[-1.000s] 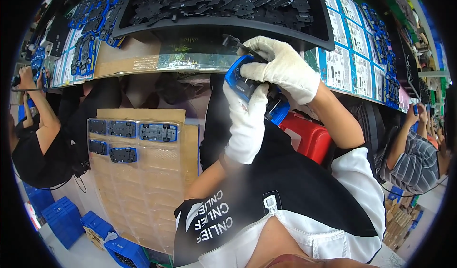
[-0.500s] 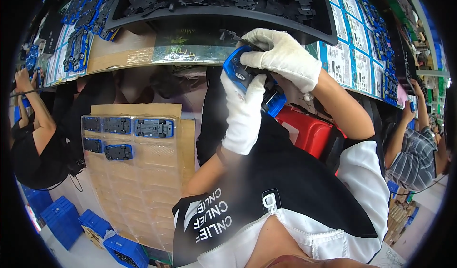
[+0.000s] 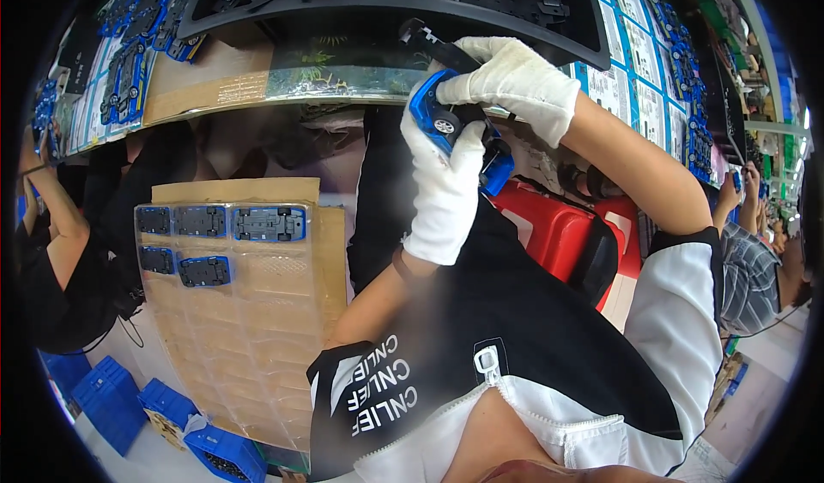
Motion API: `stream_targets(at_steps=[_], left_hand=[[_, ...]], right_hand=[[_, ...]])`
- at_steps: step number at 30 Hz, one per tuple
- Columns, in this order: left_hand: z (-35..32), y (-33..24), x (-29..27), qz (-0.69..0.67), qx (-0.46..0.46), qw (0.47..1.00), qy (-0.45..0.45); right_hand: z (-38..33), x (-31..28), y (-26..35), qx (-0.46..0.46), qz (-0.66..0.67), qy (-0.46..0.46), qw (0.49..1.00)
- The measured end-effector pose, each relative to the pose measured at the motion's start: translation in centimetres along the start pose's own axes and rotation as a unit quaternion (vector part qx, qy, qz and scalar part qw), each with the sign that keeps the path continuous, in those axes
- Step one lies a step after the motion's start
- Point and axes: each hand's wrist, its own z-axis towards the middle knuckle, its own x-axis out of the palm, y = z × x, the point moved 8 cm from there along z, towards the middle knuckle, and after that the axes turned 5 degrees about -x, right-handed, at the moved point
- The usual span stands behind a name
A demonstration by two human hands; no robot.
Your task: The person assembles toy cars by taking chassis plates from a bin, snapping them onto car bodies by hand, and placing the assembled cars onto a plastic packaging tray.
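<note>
A blue toy car (image 3: 497, 176) with silver-hubbed wheels and a dark underside rests in my white-gloved left hand (image 3: 445, 196), the fingers wrapped round it from below. My white-gloved right hand (image 3: 519, 84) is closed on a flat black plastic part (image 3: 436, 45) that juts out to the left, above the car. The right thumb lies close against the car's upper end. My fingers cover much of the car's middle. Both hands are just in front of the bench edge, under a black tray (image 3: 386, 4) heaped with flat black parts.
Left of my lap, a clear blister tray (image 3: 232, 346) on cardboard holds several blue cars, undersides up. More blue cars stand on the bench at the left (image 3: 129, 84) and right (image 3: 682, 71). A red stool (image 3: 545, 226) is beside me. People work at both sides. Blue crates (image 3: 112, 401) stand lower left.
The black part in my right hand has turned so its broad face shows, where it looked thin before. The right forearm has swung outward. The car has tilted slightly, showing a wheel more plainly.
</note>
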Motion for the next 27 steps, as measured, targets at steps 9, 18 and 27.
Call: stream_targets(at_steps=[9, 18, 27], left_hand=[[-0.5, 0.0, -0.4, -0.021, 0.021, 0.999, -0.015], [-1.0, 1.7, -0.5, -0.006, -0.031, 0.999, 0.009], [-1.0, 0.7, -0.6, 0.02, -0.024, 0.999, -0.008]], right_hand=[[-0.4, 0.9, -1.3, 0.028, 0.084, -0.031, 0.996], [-1.4, 1.6, -1.6, 0.034, 0.135, -0.036, 0.99], [-1.3, 1.4, -1.1, 0.039, 0.071, -0.058, 0.995]])
